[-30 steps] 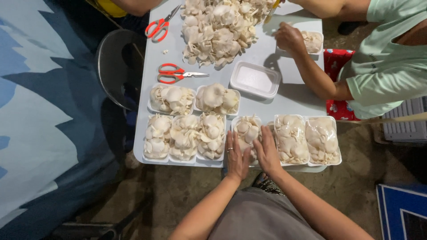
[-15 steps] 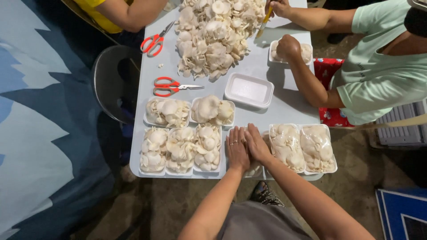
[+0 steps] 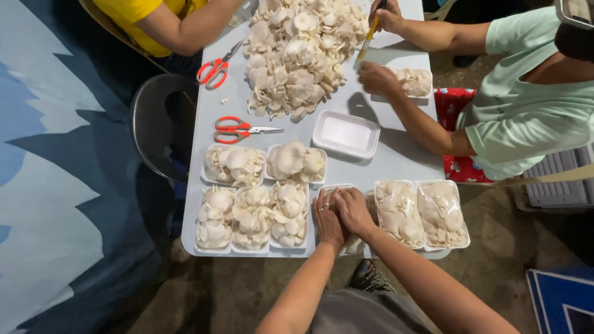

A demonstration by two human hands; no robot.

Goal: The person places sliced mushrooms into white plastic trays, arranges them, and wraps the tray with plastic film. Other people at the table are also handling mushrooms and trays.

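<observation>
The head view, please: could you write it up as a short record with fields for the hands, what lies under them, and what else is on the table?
left hand: flat on a mushroom tray, palm down
right hand: pressed beside it on the same tray
wrapped trays: two, right of the hands
open filled trays: five, left of the hands
empty tray: mid-table
loose mushrooms: heap at far end
scissors: red-handled, beside the heap

One second ago the left hand (image 3: 328, 216) and the right hand (image 3: 354, 210) lie apart on the tray of mushrooms (image 3: 346, 244), with the mushrooms visible between them. Now they are pressed together and cover it almost fully. At 1 o'clock, the co-worker's hand (image 3: 376, 78) is lifted off the small tray (image 3: 413, 81) it covered before.
</observation>
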